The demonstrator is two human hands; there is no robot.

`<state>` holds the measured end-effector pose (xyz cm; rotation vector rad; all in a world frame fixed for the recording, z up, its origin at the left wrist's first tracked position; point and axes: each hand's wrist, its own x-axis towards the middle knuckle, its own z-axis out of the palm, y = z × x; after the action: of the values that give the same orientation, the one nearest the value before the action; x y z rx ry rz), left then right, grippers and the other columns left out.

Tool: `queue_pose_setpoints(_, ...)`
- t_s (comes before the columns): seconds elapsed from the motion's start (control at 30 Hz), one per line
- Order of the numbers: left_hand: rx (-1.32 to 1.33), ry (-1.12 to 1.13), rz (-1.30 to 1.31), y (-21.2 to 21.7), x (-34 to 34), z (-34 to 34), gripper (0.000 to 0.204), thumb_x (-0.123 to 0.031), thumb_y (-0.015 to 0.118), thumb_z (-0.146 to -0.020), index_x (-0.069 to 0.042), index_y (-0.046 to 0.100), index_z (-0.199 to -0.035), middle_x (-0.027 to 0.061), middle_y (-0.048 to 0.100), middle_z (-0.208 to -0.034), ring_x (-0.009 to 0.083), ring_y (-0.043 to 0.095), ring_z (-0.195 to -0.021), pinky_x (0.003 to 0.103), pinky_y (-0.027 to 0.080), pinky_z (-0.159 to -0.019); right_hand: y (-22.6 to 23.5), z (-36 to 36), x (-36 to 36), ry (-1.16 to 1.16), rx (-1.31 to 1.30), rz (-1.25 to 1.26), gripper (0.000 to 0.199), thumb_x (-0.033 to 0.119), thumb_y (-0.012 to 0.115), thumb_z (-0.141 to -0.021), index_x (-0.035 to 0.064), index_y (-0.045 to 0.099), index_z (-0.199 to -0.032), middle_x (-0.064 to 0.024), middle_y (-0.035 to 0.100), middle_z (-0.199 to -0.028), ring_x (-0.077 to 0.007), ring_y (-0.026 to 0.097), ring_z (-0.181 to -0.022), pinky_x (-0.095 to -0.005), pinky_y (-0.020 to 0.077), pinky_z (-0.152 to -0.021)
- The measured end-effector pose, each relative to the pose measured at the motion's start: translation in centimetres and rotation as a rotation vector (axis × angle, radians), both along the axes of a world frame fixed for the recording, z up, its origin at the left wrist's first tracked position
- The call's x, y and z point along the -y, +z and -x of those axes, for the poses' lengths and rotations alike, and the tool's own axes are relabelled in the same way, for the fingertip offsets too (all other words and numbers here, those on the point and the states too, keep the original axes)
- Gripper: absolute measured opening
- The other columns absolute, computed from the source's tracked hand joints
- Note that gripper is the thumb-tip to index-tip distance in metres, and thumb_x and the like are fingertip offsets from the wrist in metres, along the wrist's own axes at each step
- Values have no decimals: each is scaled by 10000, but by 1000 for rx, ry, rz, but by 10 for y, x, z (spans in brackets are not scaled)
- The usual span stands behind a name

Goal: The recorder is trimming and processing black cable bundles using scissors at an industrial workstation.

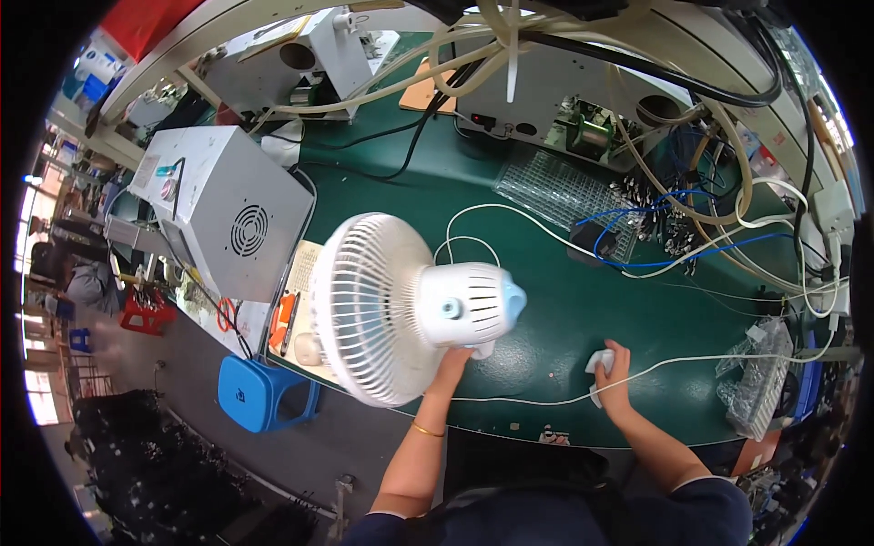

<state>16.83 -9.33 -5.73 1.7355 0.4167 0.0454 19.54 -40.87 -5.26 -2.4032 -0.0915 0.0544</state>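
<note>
Fan (464,308), left fingers (461,356) mostly hidden beneath, grip unclear, right fingers (621,358) curled round white cloth (601,360), blue stool (255,380) (mark (239,395) unreadable)

Green table (564,309), surface contents.
Far right: clear plastic tray (546,187) beside dark block (587,242). Right: plastic-wrapped bundle (763,382). Near edge: white cable (537,402).

We look over a green surface (564,314), a blue stool (244,393) near its edge, grey floor (196,364), bright windows (39,389) far left.
</note>
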Motion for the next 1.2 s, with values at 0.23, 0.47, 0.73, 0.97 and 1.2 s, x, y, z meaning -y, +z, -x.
queue_pose_setpoints(0.23, 233, -225, 622, -77, 96, 17, 466, -204, 464, -920, -50, 336, -1341, 83, 395, -1345, 198, 403, -1212, 344, 297, -1053, 1, 20, 47, -62, -24, -31, 457, -45, 500, -731, -2, 422, -1180, -190, 437, -1112, -348, 442, -1046, -378, 346, -927)
queue_pose_setpoints(0.47, 158, -153, 1475, -89, 199, -34, 355, -88, 444, -898, -44, 444, -1250, 75, 531, -1209, 172, 518, -1082, 300, 455, -886, 1, 51, 98, -94, -96, 79, 431, -25, 497, -754, -17, 426, -1178, -188, 443, -1139, -334, 437, -1077, -387, 331, -946)
queue_pose_setpoints(0.73, 202, -191, 279, 16, 145, -49, 334, -59, 576, -797, -22, 514, -1123, 140, 576, -1102, 315, 551, -1023, 321, 446, -866, -30, 102, 145, -285, 74, 441, 454, 15, 470, -801, -50, 371, -1240, -224, 394, -1257, -369, 374, -1164, -420, 265, -1011)
queue_pose_setpoints(0.97, 208, -72, -759, 21, -49, 45, 501, 86, 531, -613, -65, 544, -1091, 114, 535, -1175, 353, 444, -1171, 430, 362, -975, -23, 129, -15, -45, -25, 399, 643, 52, 469, -791, -64, 202, -1364, -259, 197, -1418, -399, 190, -1318, -434, 139, -1086)
queue_pose_setpoints(1.2, 146, -660, -860, 48, -166, 51, 542, -136, 710, -619, -107, 540, -1133, 66, 446, -1292, 350, 307, -1270, 509, 265, -1018, -11, 78, -185, 107, -3, 364, 659, 97, 520, -788, -71, 219, -1350, -233, 229, -1413, -391, 222, -1308, -432, 201, -1069)
